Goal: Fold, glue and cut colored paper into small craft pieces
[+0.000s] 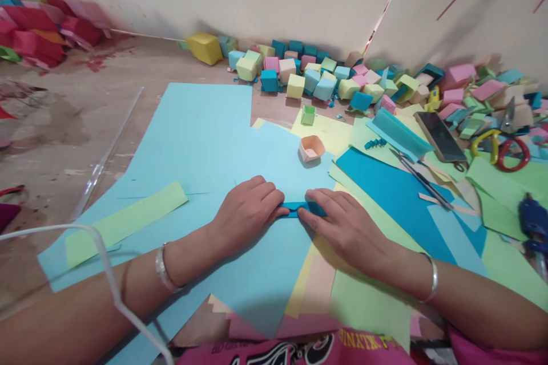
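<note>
In the middle of the head view, low on the big light blue sheet (pixel 192 131), I see the folded blue strip (pixel 299 208) lying flat between both hands. The left hand (pixel 246 211) is curled, its fingertips and thumb closed on the strip's left end. The right hand (pixel 342 222) lies lower and flatter, with thumb and forefinger pinching the right end against the paper. As I read it, that grip from both ends holds the small piece taut and flat on the sheet, so its folds cannot spring open. Just beyond the hands a peach paper box (pixel 311 148) sits open side up, and a small green box (pixel 307 114) stands farther back, both well clear of the fingers. A pale green strip (pixel 126 222) lies to the left on the same sheet. To the right, scissors (pixel 422 179) rest on a dark blue sheet (pixel 385 188), near a phone (pixel 439 137) lying face up. Along the wall runs a heap of paper cubes (pixel 299 77), out of the working space. A glue gun (pixel 533 222) lies at the far right edge.
</note>
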A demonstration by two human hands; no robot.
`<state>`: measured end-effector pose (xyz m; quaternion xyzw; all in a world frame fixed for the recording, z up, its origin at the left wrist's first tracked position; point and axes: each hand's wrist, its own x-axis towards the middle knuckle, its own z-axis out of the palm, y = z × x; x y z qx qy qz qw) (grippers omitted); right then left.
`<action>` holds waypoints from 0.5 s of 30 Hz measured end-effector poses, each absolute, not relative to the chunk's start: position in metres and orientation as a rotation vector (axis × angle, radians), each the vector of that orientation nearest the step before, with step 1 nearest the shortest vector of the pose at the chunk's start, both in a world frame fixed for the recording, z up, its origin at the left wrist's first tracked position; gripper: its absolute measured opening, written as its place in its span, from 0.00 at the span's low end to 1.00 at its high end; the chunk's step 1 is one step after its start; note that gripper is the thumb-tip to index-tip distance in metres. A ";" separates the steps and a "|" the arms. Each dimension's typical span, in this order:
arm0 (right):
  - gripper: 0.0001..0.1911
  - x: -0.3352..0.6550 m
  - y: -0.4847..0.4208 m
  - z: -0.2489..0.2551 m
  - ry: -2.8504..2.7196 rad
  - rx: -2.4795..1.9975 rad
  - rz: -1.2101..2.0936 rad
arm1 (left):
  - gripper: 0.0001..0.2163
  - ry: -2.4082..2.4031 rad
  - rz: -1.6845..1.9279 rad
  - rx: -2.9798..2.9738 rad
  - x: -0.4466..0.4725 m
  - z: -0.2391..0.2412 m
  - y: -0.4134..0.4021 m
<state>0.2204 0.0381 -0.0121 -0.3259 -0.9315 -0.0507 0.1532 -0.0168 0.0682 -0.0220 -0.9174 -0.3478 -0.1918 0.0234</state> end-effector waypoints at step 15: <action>0.09 0.222 0.050 -0.014 -2.602 -0.916 -0.314 | 0.11 -0.848 -0.504 -2.943 -0.015 -0.023 0.064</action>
